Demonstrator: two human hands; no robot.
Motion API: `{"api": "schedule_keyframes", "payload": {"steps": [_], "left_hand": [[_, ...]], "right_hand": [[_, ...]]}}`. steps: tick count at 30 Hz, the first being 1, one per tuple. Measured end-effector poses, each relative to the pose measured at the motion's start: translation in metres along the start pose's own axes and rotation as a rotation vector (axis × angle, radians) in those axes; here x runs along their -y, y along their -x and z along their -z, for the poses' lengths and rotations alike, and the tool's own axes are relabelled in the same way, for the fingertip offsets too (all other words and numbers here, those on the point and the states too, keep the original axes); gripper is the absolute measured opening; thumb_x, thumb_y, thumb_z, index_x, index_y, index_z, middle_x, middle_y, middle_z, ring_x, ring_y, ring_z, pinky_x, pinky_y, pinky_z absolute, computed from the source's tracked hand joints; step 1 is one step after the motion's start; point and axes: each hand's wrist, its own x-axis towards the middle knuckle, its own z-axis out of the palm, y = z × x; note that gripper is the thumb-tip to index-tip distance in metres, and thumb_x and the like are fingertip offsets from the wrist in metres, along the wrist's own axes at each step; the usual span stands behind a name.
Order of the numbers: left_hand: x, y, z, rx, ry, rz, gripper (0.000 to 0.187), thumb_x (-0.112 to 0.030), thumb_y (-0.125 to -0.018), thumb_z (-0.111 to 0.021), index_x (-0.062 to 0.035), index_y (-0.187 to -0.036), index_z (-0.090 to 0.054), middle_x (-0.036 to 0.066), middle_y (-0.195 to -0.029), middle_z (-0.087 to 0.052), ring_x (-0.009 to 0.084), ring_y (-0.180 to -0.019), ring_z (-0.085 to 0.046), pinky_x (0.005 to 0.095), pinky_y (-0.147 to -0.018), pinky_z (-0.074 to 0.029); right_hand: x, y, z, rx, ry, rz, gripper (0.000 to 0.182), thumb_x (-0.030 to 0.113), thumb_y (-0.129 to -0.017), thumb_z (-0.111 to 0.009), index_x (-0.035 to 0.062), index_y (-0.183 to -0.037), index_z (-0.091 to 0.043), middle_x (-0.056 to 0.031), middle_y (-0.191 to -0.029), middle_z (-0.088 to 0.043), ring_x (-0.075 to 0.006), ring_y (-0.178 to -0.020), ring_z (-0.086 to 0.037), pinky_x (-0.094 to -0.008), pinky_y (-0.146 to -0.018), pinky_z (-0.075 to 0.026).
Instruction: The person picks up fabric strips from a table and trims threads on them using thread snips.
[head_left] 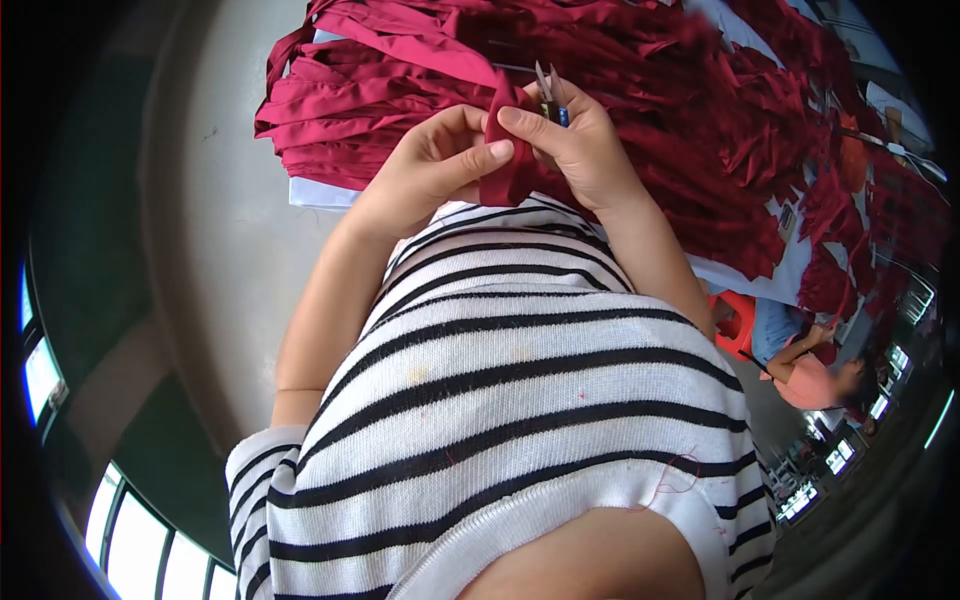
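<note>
In front of my striped shirt, my left hand [440, 160] pinches a dark red fabric strip [502, 183] between thumb and fingers. My right hand [585, 145] grips the same strip from the other side, its thumb against the cloth. Small thread snips [549, 98] are also held in my right hand, blades pointing up and away from me. Their blue and yellowish grips are partly hidden by my fingers. The strip runs up from my hands towards a large heap of red fabric strips [350, 110] just beyond them.
The heap lies on a white-covered table [318, 193] and stretches far to the right. A person in a pink top [808, 382] sits at the right by a red stool [733, 325], handling red cloth. Grey floor [235, 200] shows at the left.
</note>
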Motion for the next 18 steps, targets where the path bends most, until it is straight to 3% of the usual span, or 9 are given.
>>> {"api": "schedule_keyframes", "payload": {"steps": [4, 5, 6, 9, 11, 14, 15, 17, 18], "left_hand": [[-0.002, -0.013, 0.020, 0.084, 0.354, 0.122, 0.026, -0.032, -0.089, -0.048, -0.0102, -0.104, -0.049, -0.001, -0.088, -0.055, 0.0068, -0.077, -0.056, 0.0238, -0.068, -0.047], [-0.002, -0.013, 0.024, 0.111, 0.437, 0.141, 0.028, -0.035, -0.090, -0.045, -0.0118, -0.106, -0.049, -0.002, -0.089, -0.055, 0.0070, -0.078, -0.056, 0.0245, -0.067, -0.047], [-0.015, -0.014, 0.004, -0.202, 0.356, 0.180, 0.026, -0.035, -0.086, -0.053, -0.0099, -0.093, -0.057, -0.001, -0.089, -0.059, 0.0089, -0.069, -0.056, 0.0226, -0.067, -0.047], [-0.006, -0.022, 0.019, -0.208, 0.207, -0.051, 0.029, -0.037, -0.083, -0.057, -0.0085, -0.089, -0.059, 0.000, -0.086, -0.061, 0.0101, -0.070, -0.058, 0.0217, -0.066, -0.046], [-0.006, -0.026, 0.023, -0.375, 0.039, -0.149, 0.028, -0.035, -0.082, -0.060, -0.0064, -0.082, -0.060, 0.000, -0.074, -0.061, 0.0096, -0.069, -0.059, 0.0210, -0.064, -0.046], [-0.010, -0.024, 0.023, -0.622, -0.340, -0.230, 0.024, -0.026, -0.085, -0.059, -0.0047, -0.074, -0.059, -0.002, -0.062, -0.055, 0.0061, -0.062, -0.054, 0.0182, -0.060, -0.043], [-0.008, -0.023, 0.021, -0.605, -0.383, -0.347, 0.022, -0.023, -0.085, -0.058, -0.0042, -0.074, -0.059, -0.002, -0.063, -0.054, 0.0054, -0.061, -0.051, 0.0179, -0.059, -0.041], [0.000, -0.023, 0.021, -0.571, -0.466, -0.585, 0.020, -0.019, -0.086, -0.057, -0.0033, -0.074, -0.057, -0.003, -0.064, -0.052, 0.0040, -0.060, -0.047, 0.0173, -0.057, -0.039], [0.003, -0.021, 0.020, -0.532, -0.517, -0.645, 0.014, -0.014, -0.088, -0.053, -0.0013, -0.082, -0.056, -0.003, -0.069, -0.051, 0.0031, -0.061, -0.041, 0.0169, -0.055, -0.034]], "right_hand": [[-0.007, -0.003, -0.005, 0.100, 0.240, 0.155, 0.011, 0.008, -0.078, -0.065, 0.0071, -0.085, -0.057, 0.0086, -0.068, -0.051, 0.0013, -0.059, -0.043, -0.0149, -0.052, -0.034], [-0.005, 0.000, -0.007, 0.149, 0.205, 0.072, 0.011, 0.010, -0.078, -0.066, 0.0068, -0.083, -0.056, 0.0087, -0.068, -0.049, 0.0009, -0.059, -0.041, -0.0153, -0.053, -0.034], [0.005, 0.004, -0.013, 0.199, 0.170, -0.009, 0.013, 0.011, -0.078, -0.066, 0.0065, -0.082, -0.055, 0.0088, -0.067, -0.047, 0.0005, -0.060, -0.040, -0.0156, -0.053, -0.033], [0.011, 0.006, -0.015, 0.236, 0.129, -0.153, 0.015, 0.017, -0.079, -0.065, 0.0065, -0.081, -0.055, 0.0093, -0.065, -0.043, 0.0004, -0.058, -0.036, -0.0158, -0.052, -0.030], [0.007, 0.005, -0.009, 0.156, 0.104, -0.257, 0.016, 0.019, -0.080, -0.065, 0.0066, -0.083, -0.055, 0.0093, -0.065, -0.042, 0.0005, -0.058, -0.035, -0.0159, -0.051, -0.029], [-0.006, -0.002, 0.009, 0.026, 0.269, -0.084, 0.016, 0.020, -0.082, -0.062, 0.0041, -0.083, -0.057, 0.0079, -0.063, -0.045, -0.0008, -0.054, -0.036, -0.0178, -0.048, -0.031], [-0.009, -0.005, 0.012, -0.018, 0.384, 0.020, 0.017, 0.020, -0.082, -0.061, 0.0030, -0.081, -0.057, 0.0076, -0.063, -0.045, -0.0012, -0.054, -0.038, -0.0180, -0.049, -0.032], [-0.005, -0.004, 0.016, -0.047, 0.476, -0.024, 0.019, 0.020, -0.082, -0.061, 0.0019, -0.080, -0.057, 0.0053, -0.065, -0.048, -0.0019, -0.058, -0.042, -0.0174, -0.052, -0.034], [-0.004, -0.005, 0.017, -0.061, 0.522, -0.048, 0.020, 0.021, -0.082, -0.061, 0.0013, -0.080, -0.057, 0.0041, -0.067, -0.050, -0.0023, -0.061, -0.044, -0.0171, -0.053, -0.035]]}}
